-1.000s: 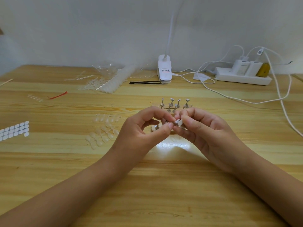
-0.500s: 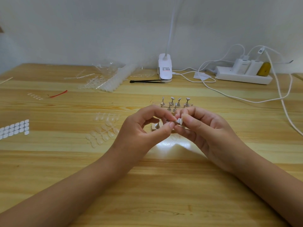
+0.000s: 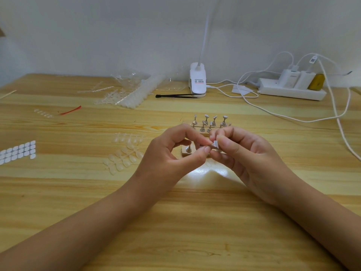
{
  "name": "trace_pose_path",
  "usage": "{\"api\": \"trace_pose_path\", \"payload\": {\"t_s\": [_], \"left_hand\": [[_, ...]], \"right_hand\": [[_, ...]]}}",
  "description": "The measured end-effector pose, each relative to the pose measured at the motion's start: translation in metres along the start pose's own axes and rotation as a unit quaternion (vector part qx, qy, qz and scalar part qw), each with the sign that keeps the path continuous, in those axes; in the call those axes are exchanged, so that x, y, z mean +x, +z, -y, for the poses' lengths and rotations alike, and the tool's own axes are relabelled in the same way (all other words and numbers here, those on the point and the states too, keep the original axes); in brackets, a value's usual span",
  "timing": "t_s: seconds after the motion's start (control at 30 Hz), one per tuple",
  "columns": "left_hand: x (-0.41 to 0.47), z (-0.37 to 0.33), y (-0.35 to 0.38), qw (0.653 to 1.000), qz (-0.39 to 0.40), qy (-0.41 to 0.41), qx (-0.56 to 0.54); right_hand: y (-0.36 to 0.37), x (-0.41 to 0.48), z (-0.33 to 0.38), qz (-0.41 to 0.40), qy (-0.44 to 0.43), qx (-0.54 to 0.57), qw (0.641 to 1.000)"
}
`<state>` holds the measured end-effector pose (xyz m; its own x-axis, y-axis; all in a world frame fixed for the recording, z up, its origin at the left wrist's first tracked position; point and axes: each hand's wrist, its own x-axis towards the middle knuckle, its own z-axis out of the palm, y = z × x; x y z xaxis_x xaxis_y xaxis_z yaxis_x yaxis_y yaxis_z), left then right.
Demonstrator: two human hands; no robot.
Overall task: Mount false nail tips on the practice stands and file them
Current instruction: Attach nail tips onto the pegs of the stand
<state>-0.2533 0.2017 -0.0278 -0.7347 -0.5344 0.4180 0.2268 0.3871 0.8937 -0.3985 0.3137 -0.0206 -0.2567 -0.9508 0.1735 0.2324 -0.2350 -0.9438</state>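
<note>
A makeshift nail-craft desk: a wooden table (image 3: 175,222) against a bare white wall (image 3: 117,36), with clip-on lamp (image 3: 197,81), power strip (image 3: 289,91), loose false nail tips (image 3: 125,155) and practice stands (image 3: 210,122).

Both bare forearms are reaching in from the lower corners and converging above the middle, the left forearm (image 3: 78,227) angling up to the right, the right forearm (image 3: 322,218) up to the left. The left hand (image 3: 172,153) is arching its curled index finger over its thumb, their tips pinching the left edge of a small silvery piece (image 3: 215,144). The right hand (image 3: 248,155) is gripping that same piece between thumb and index finger, its other fingers curling underneath. The two hands' fingertips are touching.
</note>
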Motion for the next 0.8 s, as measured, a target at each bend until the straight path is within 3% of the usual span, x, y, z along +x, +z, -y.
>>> {"api": "trace_pose_path", "payload": {"t_s": [0.23,0.53,0.8], "left_hand": [[-0.0012,0.0004,-0.0007,0.999,-0.003,0.030,0.034],[-0.0007,0.0011,0.0028,1.000,0.007,-0.018,-0.003],[-0.0011,0.0012,0.0022,1.000,0.011,-0.020,-0.009]], "right_hand": [[0.0023,-0.0013,-0.0018,-0.028,-0.033,-0.055,0.998],[0.0028,-0.0019,0.0005,-0.095,-0.151,-0.142,0.974],[0.0044,-0.0025,-0.0003,-0.061,-0.187,-0.191,0.962]]}}
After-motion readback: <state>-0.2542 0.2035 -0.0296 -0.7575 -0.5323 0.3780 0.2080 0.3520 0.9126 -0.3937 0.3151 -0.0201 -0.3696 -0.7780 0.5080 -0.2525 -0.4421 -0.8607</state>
